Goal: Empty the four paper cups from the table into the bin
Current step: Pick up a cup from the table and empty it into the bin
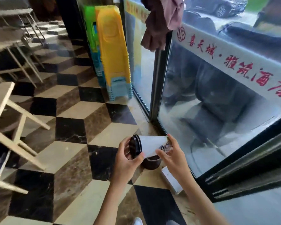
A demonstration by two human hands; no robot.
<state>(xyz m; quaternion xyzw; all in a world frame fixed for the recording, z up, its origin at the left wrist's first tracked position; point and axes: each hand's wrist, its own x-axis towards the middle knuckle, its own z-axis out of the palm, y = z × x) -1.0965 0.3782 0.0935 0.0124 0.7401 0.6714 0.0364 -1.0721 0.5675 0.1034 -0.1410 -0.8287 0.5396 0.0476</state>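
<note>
White paper cup (pixel 150 146) with black plastic lid (pixel 135 149) lies sideways above my dark round bin (pixel 151 163) | left hand (pixel 128 159) fingers pinch the lid rim | right hand (pixel 172 155) fingers wrap the base | bin hugs the glass door frame (pixel 157 88), open checkered floor (pixel 68 143) leftward.

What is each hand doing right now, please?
Left hand: closed on the black lid end of the paper cup.
Right hand: closed on the cup's base end.

hands: 2, lower centre – left hand (pixel 126 161), right hand (pixel 172 155) | paper cup (pixel 150 146): 1 | black lid (pixel 135 147): 1 | dark bin (pixel 151 162): 1 | stool stacks (pixel 112 51), upper centre: 2
</note>
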